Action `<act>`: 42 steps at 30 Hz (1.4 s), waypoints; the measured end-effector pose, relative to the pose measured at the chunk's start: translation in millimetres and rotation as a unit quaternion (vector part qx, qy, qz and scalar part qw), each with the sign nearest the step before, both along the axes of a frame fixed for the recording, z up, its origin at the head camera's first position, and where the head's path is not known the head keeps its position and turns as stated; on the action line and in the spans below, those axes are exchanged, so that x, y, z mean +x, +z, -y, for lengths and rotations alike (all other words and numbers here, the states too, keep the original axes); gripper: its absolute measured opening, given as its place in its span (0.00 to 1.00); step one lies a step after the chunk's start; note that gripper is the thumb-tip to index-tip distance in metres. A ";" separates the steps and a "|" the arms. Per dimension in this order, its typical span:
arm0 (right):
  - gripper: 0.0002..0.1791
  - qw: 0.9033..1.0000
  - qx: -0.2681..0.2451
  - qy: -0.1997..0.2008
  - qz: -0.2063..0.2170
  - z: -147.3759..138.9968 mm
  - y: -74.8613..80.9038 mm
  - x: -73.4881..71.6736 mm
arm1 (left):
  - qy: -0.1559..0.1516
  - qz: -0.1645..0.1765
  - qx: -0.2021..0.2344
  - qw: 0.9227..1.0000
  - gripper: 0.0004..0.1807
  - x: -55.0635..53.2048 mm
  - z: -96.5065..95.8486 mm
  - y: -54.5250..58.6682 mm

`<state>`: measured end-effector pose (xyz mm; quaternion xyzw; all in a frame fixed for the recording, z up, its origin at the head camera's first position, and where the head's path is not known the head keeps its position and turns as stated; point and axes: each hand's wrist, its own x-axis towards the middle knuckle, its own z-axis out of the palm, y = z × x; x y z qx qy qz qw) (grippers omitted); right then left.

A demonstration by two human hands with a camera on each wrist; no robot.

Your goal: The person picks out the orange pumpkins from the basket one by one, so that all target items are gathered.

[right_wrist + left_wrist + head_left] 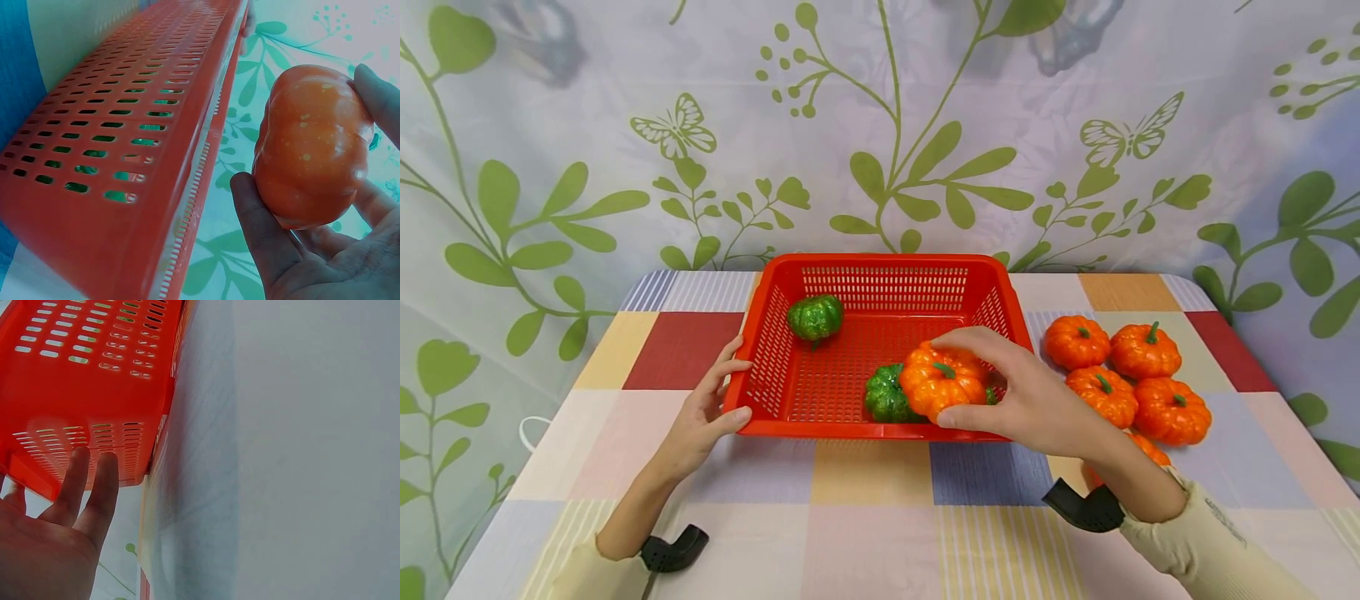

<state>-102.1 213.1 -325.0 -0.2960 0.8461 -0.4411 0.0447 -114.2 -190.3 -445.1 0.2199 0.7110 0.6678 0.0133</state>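
In the head view, a red plastic basket (pixel 850 429) with slotted walls stands on the table. My right hand (pixel 1030 396) holds a small orange pumpkin (pixel 942 379) above its front right part, thumb and fingers on opposite sides; the right wrist view shows this pumpkin (pixel 312 147) beside the basket's rim. Against the basket's left side, my left hand (pixel 696 425) rests with straight, spread fingers, thumb at the front left corner. Inside are a green pumpkin (pixel 815 317) at back left and another green pumpkin (pixel 889 395) near the front. More green shows behind my right fingers.
Several orange pumpkins (pixel 1105 396) sit grouped on the table to the basket's right, one partly hidden by my right forearm. A patchwork-patterned cloth (pixel 872 542) covers the table. Behind it hangs a leaf-and-butterfly curtain (pixel 820 167).
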 end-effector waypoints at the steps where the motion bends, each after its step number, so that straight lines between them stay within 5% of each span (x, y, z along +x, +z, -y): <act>1: 0.34 1.000 -0.002 0.000 -0.004 -1.3 -1.2 1.0 | 0.000 0.000 -0.001 1.000 0.29 0.0 0.1 -0.3; 16: 0.34 0.999 -0.015 -0.049 0.005 -38.1 -11.8 16.2 | 0.000 -0.002 -0.002 1.000 0.29 0.1 0.8 0.1; 33: 0.40 0.991 0.005 -0.129 -0.036 -81.7 -11.5 63.6 | -0.011 -0.004 0.008 1.000 0.28 -0.2 0.5 1.8; 42: 0.41 0.982 0.005 -0.180 -0.051 -105.1 -25.2 84.7 | -0.011 -0.007 0.002 1.000 0.28 -0.6 -0.6 1.7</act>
